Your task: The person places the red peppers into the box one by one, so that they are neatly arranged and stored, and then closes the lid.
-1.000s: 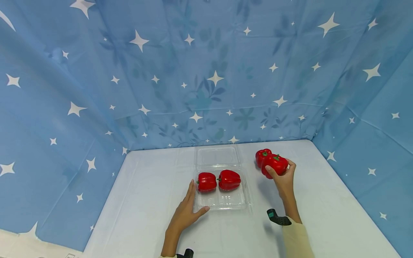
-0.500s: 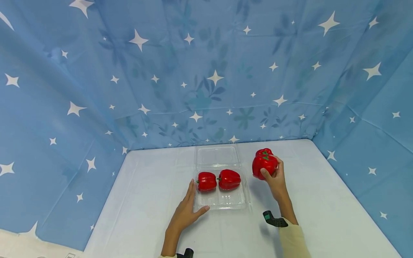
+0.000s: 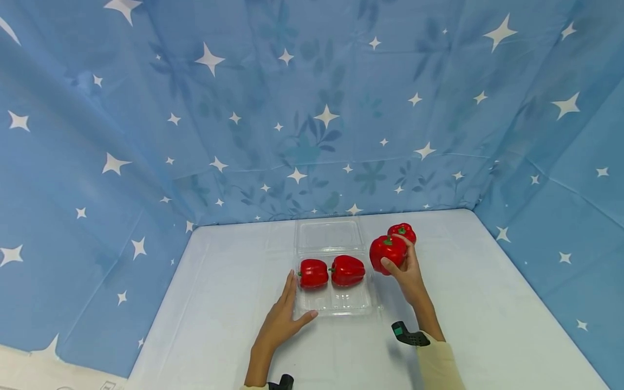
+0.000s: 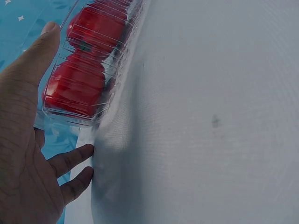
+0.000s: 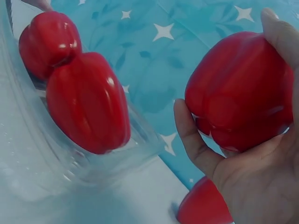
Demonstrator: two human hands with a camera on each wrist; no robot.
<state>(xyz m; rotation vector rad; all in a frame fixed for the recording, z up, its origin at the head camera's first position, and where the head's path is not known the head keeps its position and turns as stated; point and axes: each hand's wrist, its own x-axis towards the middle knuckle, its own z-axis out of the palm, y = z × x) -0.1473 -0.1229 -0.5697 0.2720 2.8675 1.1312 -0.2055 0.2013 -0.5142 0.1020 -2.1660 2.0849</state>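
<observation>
Pepper [image 3: 382,253] in the head view stands stem-up, long axis upright, in the right hand [image 3: 409,275], by the clear tray's [image 3: 353,299] right edge; two tray peppers [image 3: 348,271] lie sideways, stems leftward. Left wrist: left hand [image 4: 23,154] spread, thumb apart, beside the tray. Right wrist: thumb and fingers pinch the pepper, lobed end lower left.

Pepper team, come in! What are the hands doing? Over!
Right hand holding a red pepper near the clear tray. Left hand by its left side. Two peppers inside. Lid folded back, not in the way.
</observation>
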